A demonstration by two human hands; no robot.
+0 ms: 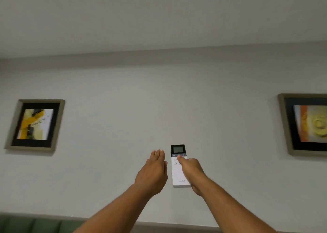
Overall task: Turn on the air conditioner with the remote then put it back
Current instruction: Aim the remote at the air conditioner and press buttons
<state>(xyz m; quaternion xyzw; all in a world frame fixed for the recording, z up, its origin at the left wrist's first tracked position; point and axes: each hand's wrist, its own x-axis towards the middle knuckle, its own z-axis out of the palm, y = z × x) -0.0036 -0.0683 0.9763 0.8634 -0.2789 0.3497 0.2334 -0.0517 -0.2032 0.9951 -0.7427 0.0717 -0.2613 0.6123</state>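
Two arms raised toward the wall, right hand (pixel 192 172) gripping the remote (pixel 179 167), thumb seemingly on a button, left hand (pixel 154 171) flat, fingers extended, empty

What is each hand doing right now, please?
Left hand: open, fingers extended, holding nothing.
Right hand: closed around the white remote, thumb on its buttons.
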